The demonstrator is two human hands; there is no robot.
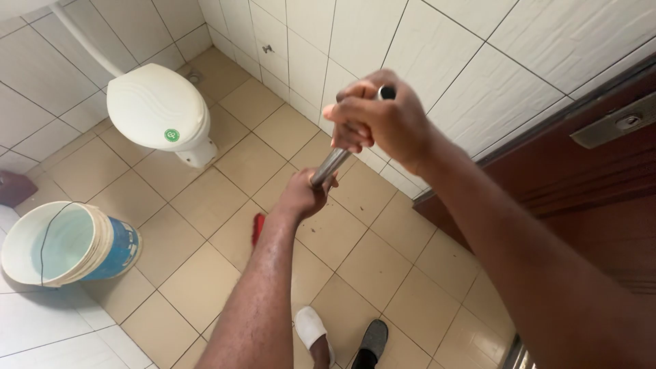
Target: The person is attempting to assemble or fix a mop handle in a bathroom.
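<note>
Floor (205,273): beige square tiles with pale grout lines, running up to white tiled walls (437,41) on the far and right sides. One dark red-brown door (601,178) at the right edge of the floor, with one metal plate on it.

One white toilet (158,109), lid down, near the far left corner of the floor. One white bucket (65,242) with a blue band, lying tilted at the left edge; inside looks pale blue-green, contents not clear.

One metal handle (333,162), a straight steel-coloured tube, slanting from upper right down toward the floor centre. One red head (257,227) shows at its lower end, mostly hidden behind the left forearm; kind of tool cannot be told.

Right hand (379,116): clenched round the top end of the metal handle. Left hand (304,195): clenched round it lower down. Both hands grasping, well apart on the shaft.

Judgement: tube looks stiff, light and smooth, likely slippery if wet; two-point hold on the shaft gives leverage.

Two feet at the near edge of the floor: one white slipper (311,328), one dark slipper (372,339).
</note>
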